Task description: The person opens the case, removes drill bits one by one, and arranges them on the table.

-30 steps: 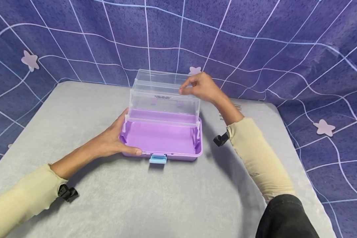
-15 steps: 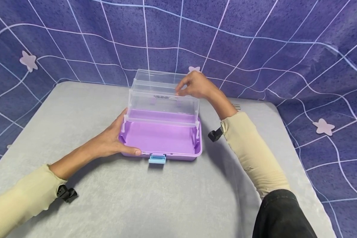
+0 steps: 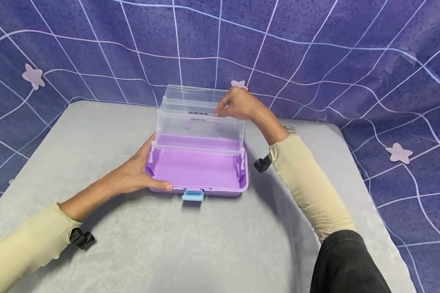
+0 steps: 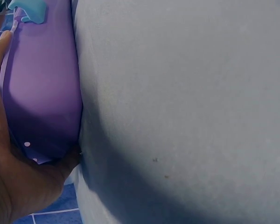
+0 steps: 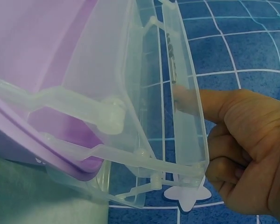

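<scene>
A purple storage box [image 3: 194,167] with a blue latch [image 3: 193,195] stands open, its clear tiered trays [image 3: 201,128] raised at the back. My left hand [image 3: 143,171] grips the box's left end, thumb along the front rim; in the left wrist view, fingers wrap the purple wall [image 4: 44,84]. My right hand [image 3: 238,104] is over the upper tray, thumb and index finger pinching the shank end of a slim drill bit [image 3: 198,113]. The right wrist view shows the bit's silver shank [image 5: 173,70] and a fingertip through the clear tray wall.
Several thin metal rods [image 3: 290,130] lie on the grey table behind the right forearm. A purple-blue grid-patterned cloth [image 3: 139,40] hangs behind the table, with pale star shapes [image 3: 399,153] on it. The grey tabletop [image 3: 183,244] spreads in front of the box.
My right hand has moved slightly left and its fingers have come together on the drill bit, which now appears higher in the tray. The left hand keeps its hold on the box.
</scene>
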The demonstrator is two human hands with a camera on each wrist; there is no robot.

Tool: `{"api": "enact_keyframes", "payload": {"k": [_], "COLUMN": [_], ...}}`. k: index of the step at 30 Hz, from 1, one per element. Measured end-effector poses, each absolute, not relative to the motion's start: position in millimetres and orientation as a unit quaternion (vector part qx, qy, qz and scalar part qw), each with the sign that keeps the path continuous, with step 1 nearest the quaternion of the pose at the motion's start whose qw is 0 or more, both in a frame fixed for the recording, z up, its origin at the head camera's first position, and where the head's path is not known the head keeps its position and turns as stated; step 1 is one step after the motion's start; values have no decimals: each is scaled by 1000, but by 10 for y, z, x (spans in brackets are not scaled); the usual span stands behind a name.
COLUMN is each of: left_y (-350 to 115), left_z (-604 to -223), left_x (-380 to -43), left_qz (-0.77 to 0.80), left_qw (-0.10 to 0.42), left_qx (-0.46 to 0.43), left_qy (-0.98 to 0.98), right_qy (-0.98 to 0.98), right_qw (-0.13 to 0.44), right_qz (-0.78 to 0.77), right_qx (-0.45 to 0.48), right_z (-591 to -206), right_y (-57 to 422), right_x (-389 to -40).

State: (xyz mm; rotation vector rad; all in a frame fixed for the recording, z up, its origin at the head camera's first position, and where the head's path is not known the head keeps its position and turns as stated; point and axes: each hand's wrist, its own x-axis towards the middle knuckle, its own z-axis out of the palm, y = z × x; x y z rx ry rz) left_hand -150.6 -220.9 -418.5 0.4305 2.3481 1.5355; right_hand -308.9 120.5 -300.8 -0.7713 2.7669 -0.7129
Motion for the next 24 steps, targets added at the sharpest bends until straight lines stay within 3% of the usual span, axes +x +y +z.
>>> {"api": "enact_keyframes", "payload": {"k": [10,24], "left_y": [-2202,-2223], "left_z": [-4195,-4195], "left_x": [-1512,-1508], "left_qz": [542,542], "left_qw": [150,155], "left_qx": [153,155], "left_qy": [812,811], "right_qy": [926,870], "right_qw": [86,93], "right_qz": [-251,-448], "right_qx": [-267,-184], "right_z": [-3008,-3095], "right_y": [1199,1457], "right_x": [-3077,-2966]}}
